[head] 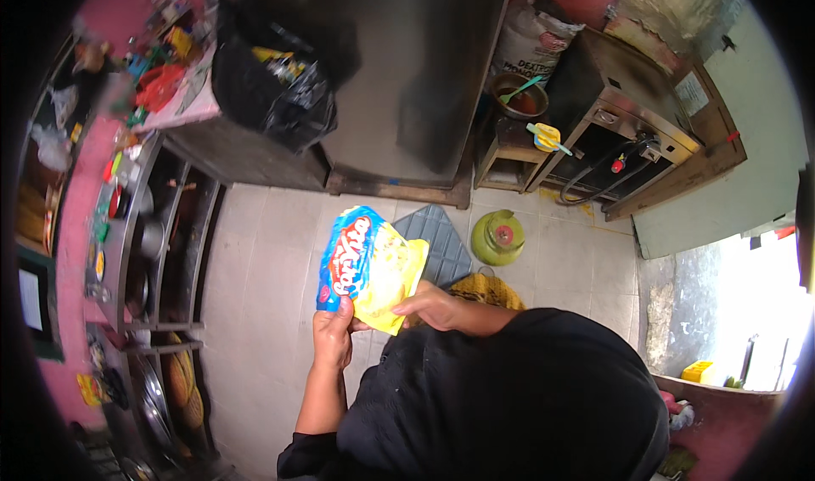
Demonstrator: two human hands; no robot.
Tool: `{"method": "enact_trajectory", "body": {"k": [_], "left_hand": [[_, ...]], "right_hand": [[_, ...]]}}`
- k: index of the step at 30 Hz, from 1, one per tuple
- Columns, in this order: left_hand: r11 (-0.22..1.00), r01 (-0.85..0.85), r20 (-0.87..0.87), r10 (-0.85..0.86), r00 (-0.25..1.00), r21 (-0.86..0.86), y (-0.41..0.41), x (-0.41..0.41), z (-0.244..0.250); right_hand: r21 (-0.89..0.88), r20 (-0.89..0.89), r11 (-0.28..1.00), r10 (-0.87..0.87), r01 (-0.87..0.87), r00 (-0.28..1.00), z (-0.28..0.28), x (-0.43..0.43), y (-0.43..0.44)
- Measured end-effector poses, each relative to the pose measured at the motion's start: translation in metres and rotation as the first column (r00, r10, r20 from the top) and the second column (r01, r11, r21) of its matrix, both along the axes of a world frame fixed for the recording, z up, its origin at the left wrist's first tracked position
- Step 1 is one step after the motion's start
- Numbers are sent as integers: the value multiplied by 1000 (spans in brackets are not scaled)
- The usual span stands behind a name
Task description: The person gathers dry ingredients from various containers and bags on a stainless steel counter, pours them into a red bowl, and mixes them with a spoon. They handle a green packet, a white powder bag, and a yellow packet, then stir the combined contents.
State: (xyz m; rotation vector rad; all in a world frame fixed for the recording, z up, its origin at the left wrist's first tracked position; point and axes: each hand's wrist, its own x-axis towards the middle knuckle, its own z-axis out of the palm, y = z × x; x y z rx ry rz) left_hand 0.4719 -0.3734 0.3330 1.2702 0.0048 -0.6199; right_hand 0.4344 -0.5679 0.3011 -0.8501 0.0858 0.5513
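Note:
A blue and yellow plastic food packet (375,264) bearing large writing is held up over the tiled floor. My left hand (332,338) grips its lower left corner, thumb on the front. At the packet's lower right edge is my right hand (428,306), fingers against the yellow part; part of that hand is hidden behind the packet. Beyond the packet, a grey mat (439,242) lies on the floor next to a green gas cylinder (498,238).
A metal stove (627,124) stands at the back right beside a wooden stool (509,156) with a small yellow tub (546,137) on it. A black plastic bag (261,92) sits at the back left. Metal shelves (162,226) with dishes line the left side.

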Motion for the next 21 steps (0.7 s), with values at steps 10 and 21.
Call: {"method": "enact_trajectory", "body": {"k": [10, 21], "left_hand": [[1000, 0, 74, -1, 997, 11, 138, -74, 8], [926, -351, -125, 335, 934, -140, 141, -107, 21]], "right_hand": [[-63, 219, 983, 180, -170, 959, 20, -6, 167], [-117, 388, 973, 230, -200, 893, 28, 7, 185]]}}
